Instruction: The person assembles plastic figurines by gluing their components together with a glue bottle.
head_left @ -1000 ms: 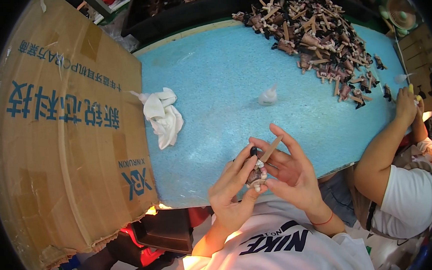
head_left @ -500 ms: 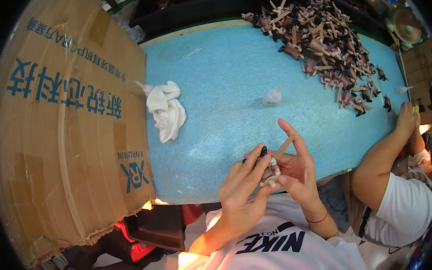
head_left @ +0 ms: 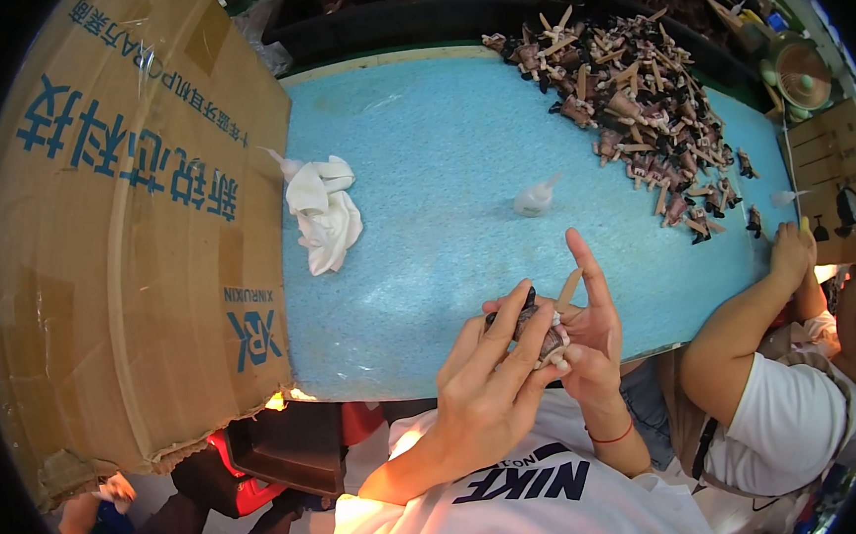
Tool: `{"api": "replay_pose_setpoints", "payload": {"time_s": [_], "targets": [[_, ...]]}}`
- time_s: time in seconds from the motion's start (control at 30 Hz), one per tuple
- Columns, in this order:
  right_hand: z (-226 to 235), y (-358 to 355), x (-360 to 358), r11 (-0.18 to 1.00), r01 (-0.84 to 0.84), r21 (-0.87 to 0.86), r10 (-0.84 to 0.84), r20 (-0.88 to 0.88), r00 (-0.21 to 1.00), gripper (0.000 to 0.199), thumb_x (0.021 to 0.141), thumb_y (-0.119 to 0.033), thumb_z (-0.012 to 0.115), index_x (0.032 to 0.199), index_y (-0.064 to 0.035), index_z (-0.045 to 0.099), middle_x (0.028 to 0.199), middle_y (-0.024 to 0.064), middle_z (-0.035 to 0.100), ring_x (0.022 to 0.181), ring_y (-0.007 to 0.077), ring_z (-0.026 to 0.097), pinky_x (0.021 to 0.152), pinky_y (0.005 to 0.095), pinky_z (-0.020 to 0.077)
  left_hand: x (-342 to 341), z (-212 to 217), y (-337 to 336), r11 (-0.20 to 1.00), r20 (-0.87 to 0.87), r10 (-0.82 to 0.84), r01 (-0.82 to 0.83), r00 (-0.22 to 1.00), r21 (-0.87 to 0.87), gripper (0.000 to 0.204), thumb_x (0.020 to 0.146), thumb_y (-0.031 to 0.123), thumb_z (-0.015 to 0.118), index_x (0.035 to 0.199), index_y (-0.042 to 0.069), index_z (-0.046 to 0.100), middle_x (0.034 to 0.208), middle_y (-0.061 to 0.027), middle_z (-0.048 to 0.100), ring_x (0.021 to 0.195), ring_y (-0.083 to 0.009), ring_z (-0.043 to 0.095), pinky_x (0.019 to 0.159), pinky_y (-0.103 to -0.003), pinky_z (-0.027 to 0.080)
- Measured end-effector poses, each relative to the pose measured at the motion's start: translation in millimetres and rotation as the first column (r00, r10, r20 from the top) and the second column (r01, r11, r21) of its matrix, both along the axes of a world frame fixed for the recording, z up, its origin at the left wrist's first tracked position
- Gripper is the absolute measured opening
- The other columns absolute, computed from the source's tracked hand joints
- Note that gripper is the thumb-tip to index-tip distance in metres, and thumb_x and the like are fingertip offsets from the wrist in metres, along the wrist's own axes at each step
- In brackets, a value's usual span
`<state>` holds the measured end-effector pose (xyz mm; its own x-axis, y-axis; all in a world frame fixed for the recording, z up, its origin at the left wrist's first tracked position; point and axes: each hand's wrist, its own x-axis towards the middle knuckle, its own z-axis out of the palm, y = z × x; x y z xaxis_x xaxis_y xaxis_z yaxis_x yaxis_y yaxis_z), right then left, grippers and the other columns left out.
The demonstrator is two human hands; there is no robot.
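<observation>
In front of my chest I hold a small figurine [head_left: 552, 346] with a black top, a brownish-pink body and pale parts. My left hand [head_left: 485, 377] is closed on its left side, with fingers lying across its front. From the other side my right hand [head_left: 595, 350] grips its lower end between thumb and fingers, the index finger stretched upward. A flat tan strip [head_left: 570, 287] sticks up from the figurine beside that finger. My fingers hide part of the figurine. Beyond my hands, a small translucent bottle [head_left: 535, 200] with a thin nozzle lies on the blue tabletop [head_left: 420, 158].
A large cardboard box [head_left: 142, 287] walls off the left side. Beside it lies a crumpled white cloth [head_left: 325, 220]. Many similar figurines are heaped in a pile [head_left: 640, 103] at the far right, before black trays [head_left: 411, 18]. A co-worker's arm [head_left: 735, 330] rests at the right edge.
The left fingers have shifted further over the figurine, which now sits slightly tilted between both hands. The whole view has moved a little. The bottle and cloth lie as before.
</observation>
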<state>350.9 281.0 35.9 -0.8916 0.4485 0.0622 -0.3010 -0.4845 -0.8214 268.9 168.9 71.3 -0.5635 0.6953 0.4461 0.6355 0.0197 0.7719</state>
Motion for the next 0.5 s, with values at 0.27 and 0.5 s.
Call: {"api": "replay_pose_setpoints", "payload": {"time_s": [0.27,0.5], "targets": [[7.5,-0.4,1.7,1.000,0.016,-0.001,-0.016,-0.078,0.997,0.095,0.072,-0.002,0.052,0.140,-0.0092,-0.013,0.119,0.0308,0.049,0.114,0.0379,0.049,0.096,0.0435,0.0397,-2.8,5.7,-4.5,0.987,0.137,-0.159,0.158,0.978,0.024,0.045,0.070,-0.002,0.064,0.114,-0.005,0.055,0.123,-0.0237,0.048,0.088,-0.0331,0.053,0.073,-0.035,0.048],[9.5,1.2,3.2,0.997,0.021,0.074,-0.015,-0.090,0.996,0.096,0.070,0.001,0.050,0.140,-0.0095,-0.015,0.121,0.0279,0.049,0.116,0.0383,0.047,0.097,0.0442,0.0377,-5.3,4.2,-4.8,0.983,0.184,-0.182,0.172,0.966,0.070,0.041,0.070,0.000,0.064,0.110,-0.007,0.058,0.121,-0.0248,0.050,0.083,-0.0293,0.054,0.071,-0.032,0.047]]}}
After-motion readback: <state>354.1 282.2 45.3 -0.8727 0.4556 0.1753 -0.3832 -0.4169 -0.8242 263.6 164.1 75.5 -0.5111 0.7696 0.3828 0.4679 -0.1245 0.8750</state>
